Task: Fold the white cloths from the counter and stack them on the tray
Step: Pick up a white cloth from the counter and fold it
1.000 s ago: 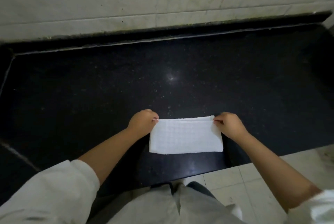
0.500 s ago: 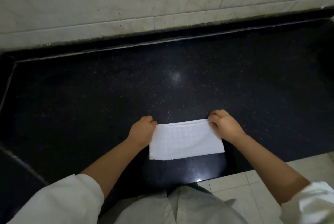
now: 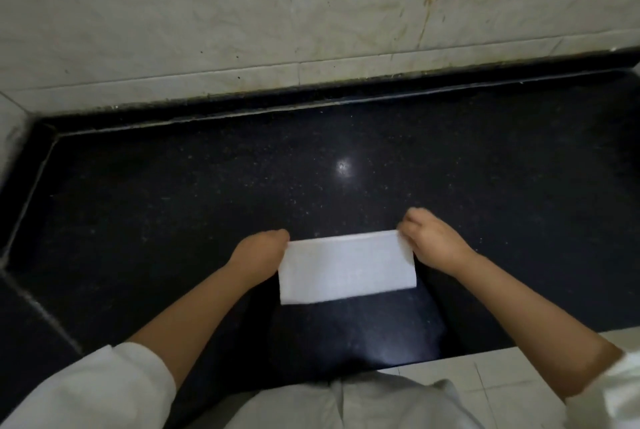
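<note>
So the white cloth (image 3: 347, 267) is folded into a flat rectangle, lying on the black counter (image 3: 207, 193) near its front edge. Left hand (image 3: 258, 253) sits knuckles-up at the cloth's left end, fingers curled under, grip pinching the far left corner. Right hand (image 3: 433, 243) is at the far right corner, fingers bent, pinching that edge too. Both forearms reach out from white sleeves (image 3: 93, 390).

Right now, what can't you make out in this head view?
- Tray: not in the head view, past the frame edges.
- Other cloths: none in frame.
- Left hand fingertips: hidden behind the white cloth edge.
- Right hand fingers: motion-blurred, grip unclear.
- Cloth layers: weave washed out by glare against the dark counter.
</note>
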`<state>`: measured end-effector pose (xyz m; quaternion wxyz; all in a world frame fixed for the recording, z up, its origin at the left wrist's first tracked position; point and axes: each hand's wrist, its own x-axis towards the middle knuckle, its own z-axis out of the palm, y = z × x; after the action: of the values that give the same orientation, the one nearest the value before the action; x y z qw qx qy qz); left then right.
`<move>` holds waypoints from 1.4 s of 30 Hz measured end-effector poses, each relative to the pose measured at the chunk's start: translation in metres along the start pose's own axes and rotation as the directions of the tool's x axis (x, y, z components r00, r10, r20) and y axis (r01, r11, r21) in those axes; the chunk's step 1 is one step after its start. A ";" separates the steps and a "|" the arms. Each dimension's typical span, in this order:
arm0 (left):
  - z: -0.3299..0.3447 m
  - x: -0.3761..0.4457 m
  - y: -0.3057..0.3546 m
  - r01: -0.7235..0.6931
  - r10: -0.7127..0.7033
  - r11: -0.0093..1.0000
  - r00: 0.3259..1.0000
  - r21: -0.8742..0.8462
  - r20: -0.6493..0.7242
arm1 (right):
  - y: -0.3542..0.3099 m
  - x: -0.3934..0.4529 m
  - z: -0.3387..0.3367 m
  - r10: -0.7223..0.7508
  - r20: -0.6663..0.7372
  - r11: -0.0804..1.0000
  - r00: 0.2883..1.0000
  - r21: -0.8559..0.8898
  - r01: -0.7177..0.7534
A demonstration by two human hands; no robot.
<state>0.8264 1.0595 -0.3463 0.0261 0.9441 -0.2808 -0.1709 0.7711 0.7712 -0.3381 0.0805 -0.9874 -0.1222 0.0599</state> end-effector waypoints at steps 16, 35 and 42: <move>0.065 -0.040 0.010 -0.189 0.204 0.979 0.947 0.081 -0.248 | -0.022 -0.047 0.057 0.186 -0.162 0.980 0.969 -0.037 -0.194; 0.052 0.005 0.020 0.261 -0.258 0.957 0.965 -0.125 0.040 | -0.088 0.009 0.026 0.675 -0.145 0.632 0.724 0.620 -0.465; 0.054 -0.039 -0.019 0.339 -0.397 0.885 0.908 -0.319 -0.137 | -0.175 0.055 0.051 0.220 -0.288 0.944 0.932 0.304 -0.128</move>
<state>0.7872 1.0993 -0.3880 0.1580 0.9784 -0.0639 -0.1168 0.7762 0.9594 -0.3634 0.2324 -0.9696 -0.0091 -0.0762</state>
